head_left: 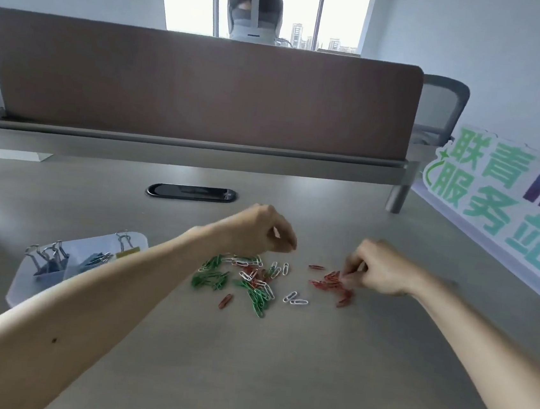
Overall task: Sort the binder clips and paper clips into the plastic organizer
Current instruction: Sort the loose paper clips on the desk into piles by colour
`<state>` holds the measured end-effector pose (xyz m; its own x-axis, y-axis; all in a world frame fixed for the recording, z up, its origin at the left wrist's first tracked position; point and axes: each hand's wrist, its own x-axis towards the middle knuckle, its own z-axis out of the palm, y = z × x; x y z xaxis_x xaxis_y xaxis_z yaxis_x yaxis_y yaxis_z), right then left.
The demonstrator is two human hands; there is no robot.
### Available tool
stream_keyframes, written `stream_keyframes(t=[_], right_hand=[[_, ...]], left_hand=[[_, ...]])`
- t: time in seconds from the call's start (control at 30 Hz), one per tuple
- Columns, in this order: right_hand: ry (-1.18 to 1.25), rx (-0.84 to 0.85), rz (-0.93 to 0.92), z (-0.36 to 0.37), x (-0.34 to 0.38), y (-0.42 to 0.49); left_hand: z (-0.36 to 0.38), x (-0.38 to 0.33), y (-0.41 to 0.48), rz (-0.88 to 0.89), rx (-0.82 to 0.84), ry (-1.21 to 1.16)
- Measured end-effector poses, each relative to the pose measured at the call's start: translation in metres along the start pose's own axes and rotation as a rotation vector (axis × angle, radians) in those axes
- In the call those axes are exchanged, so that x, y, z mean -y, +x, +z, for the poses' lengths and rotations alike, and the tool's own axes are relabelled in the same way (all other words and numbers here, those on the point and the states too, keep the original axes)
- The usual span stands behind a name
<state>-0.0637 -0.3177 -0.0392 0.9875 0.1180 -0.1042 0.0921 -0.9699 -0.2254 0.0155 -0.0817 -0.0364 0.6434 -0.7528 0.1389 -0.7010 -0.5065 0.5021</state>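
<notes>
The right hand (378, 269) is down on the red paper clips (332, 284), fingertips pinching into the cluster. The left hand (259, 230) hovers curled just above the mixed paper clips (253, 282); can't tell if it holds any. Well left of it on the tabletop (277, 371) sits the plastic organizer (25, 282), binder clips (48, 257) inside.

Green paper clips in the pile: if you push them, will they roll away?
Probably they'd slide, not roll: the green paper clips lie flat on the desk. They overlap, so several may drag together. Thin wire, likely light.
</notes>
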Motion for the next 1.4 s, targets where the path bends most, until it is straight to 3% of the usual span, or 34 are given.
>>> stream_keyframes(t=[0.13, 0.23, 0.43, 0.67, 0.87, 1.4], right_hand=[[0.130, -0.155, -0.092, 0.003, 0.022, 0.021], [0.198, -0.153, -0.189, 0.010, 0.058, 0.045], [0.121, -0.043, -0.195, 0.023, 0.098, 0.087], [0.149, -0.036, -0.159, 0.025, 0.107, 0.109], [0.172, 0.002, -0.191, 0.025, 0.115, 0.115], [0.128, 0.065, -0.234, 0.023, 0.120, 0.114]], left_hand=[[-0.047, 0.063, -0.034, -0.294, 0.051, 0.145], [-0.048, 0.087, -0.050, -0.398, 0.148, 0.190], [-0.036, 0.095, -0.042, -0.319, 0.112, 0.243], [-0.034, 0.102, -0.037, -0.370, 0.131, 0.260], [-0.045, 0.092, -0.036, -0.301, 0.009, 0.135], [-0.047, 0.089, -0.044, -0.344, -0.030, 0.014]])
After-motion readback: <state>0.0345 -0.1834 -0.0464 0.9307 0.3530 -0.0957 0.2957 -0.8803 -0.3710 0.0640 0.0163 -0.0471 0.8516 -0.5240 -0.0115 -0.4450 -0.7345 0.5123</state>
